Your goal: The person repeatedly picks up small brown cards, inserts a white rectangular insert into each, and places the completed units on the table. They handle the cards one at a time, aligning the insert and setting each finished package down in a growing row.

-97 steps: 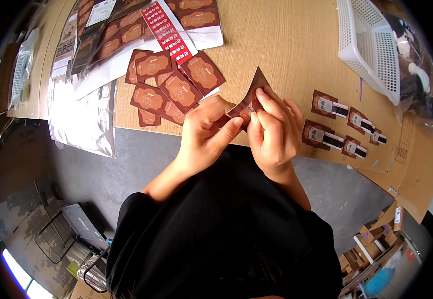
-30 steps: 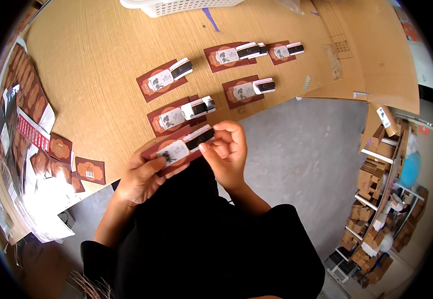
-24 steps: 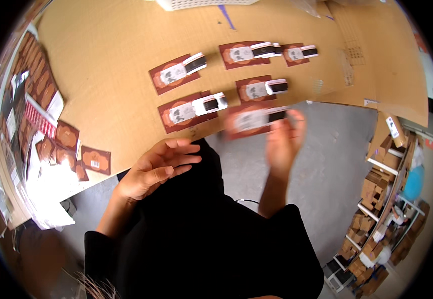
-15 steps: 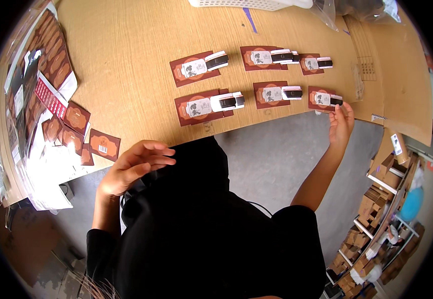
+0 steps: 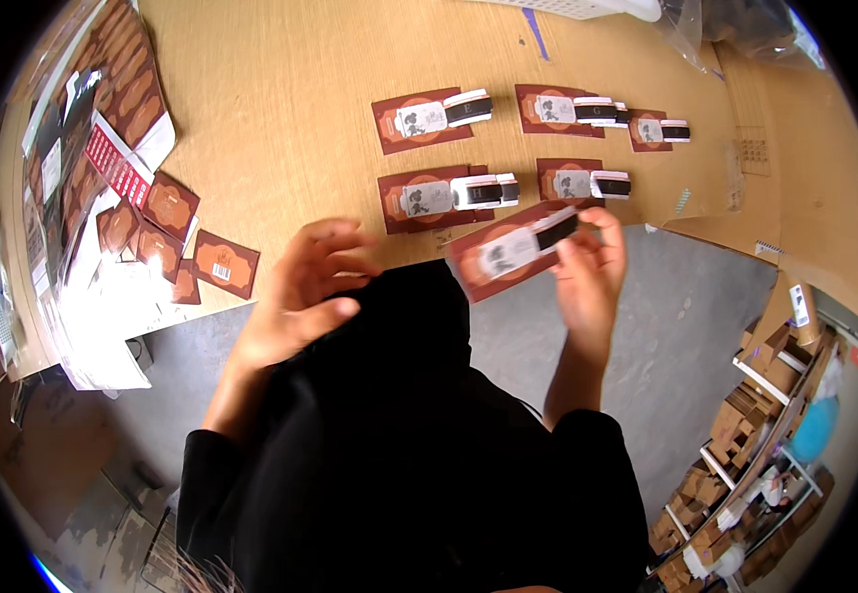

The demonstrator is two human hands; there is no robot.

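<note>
Between the thumb and fingers of my right hand (image 5: 592,272), a brown printed card (image 5: 506,255) with a white picture panel is raised off the table's front edge and tilted. A black-and-white strip-like piece lies across the card's right end, by my fingertips. My left hand (image 5: 300,296) is empty, its fingers apart, just left of the held card near the table edge. Beyond it, similar cards with black-and-white pieces lie in two rows: a front left card (image 5: 419,201), a front right card (image 5: 569,181), a back left card (image 5: 419,121), a back middle card (image 5: 553,109) and a small back right card (image 5: 649,130).
On the left, several loose brown cards (image 5: 225,265) lie beside printed sheets (image 5: 125,74) and shiny clear plastic. A white perforated basket (image 5: 597,8) and plastic bags (image 5: 750,30) are at the far edge. Shelves with cardboard boxes (image 5: 735,425) stand on the lower right.
My right hand has lifted the front-right card off the table and brought it left and nearer to me. My left hand has moved right and slightly up, still empty.
</note>
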